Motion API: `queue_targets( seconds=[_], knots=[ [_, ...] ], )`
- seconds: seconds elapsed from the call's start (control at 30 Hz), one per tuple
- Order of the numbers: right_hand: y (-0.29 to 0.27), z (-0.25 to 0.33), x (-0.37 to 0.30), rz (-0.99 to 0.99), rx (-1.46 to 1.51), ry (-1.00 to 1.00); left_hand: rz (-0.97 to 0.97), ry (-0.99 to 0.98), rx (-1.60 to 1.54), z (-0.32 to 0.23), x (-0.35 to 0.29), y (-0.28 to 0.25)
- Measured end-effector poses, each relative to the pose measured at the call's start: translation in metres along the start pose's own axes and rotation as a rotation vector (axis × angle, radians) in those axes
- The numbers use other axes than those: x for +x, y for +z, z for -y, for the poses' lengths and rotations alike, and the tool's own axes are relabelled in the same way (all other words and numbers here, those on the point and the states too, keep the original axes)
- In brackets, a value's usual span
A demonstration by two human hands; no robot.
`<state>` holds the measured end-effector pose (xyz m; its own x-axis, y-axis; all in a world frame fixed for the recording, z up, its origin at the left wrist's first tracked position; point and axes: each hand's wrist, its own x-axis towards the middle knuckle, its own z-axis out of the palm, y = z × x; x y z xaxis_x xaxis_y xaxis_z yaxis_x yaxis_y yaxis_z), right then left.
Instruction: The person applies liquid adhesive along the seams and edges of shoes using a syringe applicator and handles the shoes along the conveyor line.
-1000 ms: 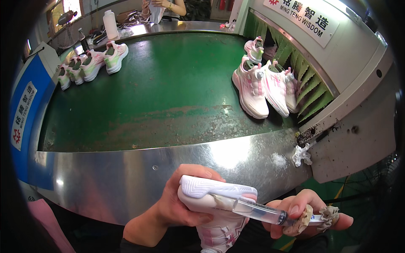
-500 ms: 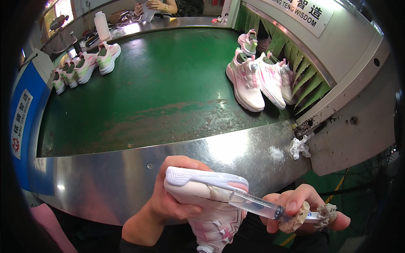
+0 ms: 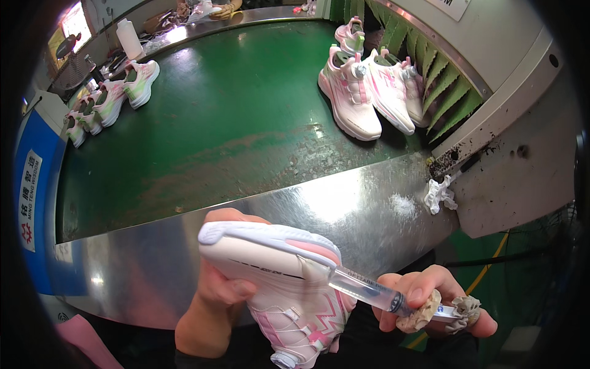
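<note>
A white and pink sneaker [image 3: 295, 289] lies on its side in my left hand [image 3: 224, 283], whose fingers wrap round its toe end. Its white sole faces up and away, and a dial fastener hangs at the lower end. My right hand [image 3: 430, 292] grips a clear syringe [image 3: 362, 289] with cloth or paper wrapped round its finger flange and plunger end. The thumb lies at the plunger end. The syringe's tip is at the seam between sole and upper; whether it touches cannot be told.
A green conveyor belt [image 3: 203, 117] lies beyond the steel edge [image 3: 153, 252]. Several sneakers [image 3: 353, 98] stand at right by green curtain strips [image 3: 452, 101], and several more [image 3: 110, 101] at far left. Crumpled white tissue [image 3: 439, 195] is on the right edge. Another person's hand [image 3: 227, 9] shows at the back.
The sneaker has shifted left and turned a little, showing more of its side. The syringe stays near the sole seam, slightly left and higher. The view has tilted.
</note>
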<state>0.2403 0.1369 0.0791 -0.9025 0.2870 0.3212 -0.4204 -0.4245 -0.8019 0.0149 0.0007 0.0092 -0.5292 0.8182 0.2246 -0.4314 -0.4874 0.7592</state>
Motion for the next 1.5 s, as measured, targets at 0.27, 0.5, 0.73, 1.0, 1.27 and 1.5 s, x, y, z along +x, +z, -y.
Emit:
queue_targets(
  seconds=[0.27, 0.5, 0.73, 1.0, 1.27, 1.5],
  knots=[
    [-0.016, -0.021, -0.014, 0.033, 0.188, -0.068, -0.164, -0.129, -0.099, -0.008, 0.01, 0.026],
    [-0.032, -0.03, -0.028, -0.052, 0.132, 0.041, -0.187, -0.236, -0.099, 0.005, 0.006, -0.02],
    [-0.025, -0.027, -0.045, -0.159, 0.112, 0.117, -0.297, -0.139, -0.064, 0.01, 0.001, -0.045],
    [-0.021, -0.024, -0.07, -0.179, 0.014, 0.163, -0.206, -0.164, -0.13, 0.022, 0.013, -0.048],
    [-0.021, -0.025, -0.092, -0.181, 0.013, 0.154, -0.233, -0.186, -0.104, 0.014, 0.017, -0.06],
    [-0.03, -0.025, -0.11, -0.189, 0.032, 0.169, -0.261, -0.213, -0.189, 0.016, 0.021, -0.049]
  ],
)
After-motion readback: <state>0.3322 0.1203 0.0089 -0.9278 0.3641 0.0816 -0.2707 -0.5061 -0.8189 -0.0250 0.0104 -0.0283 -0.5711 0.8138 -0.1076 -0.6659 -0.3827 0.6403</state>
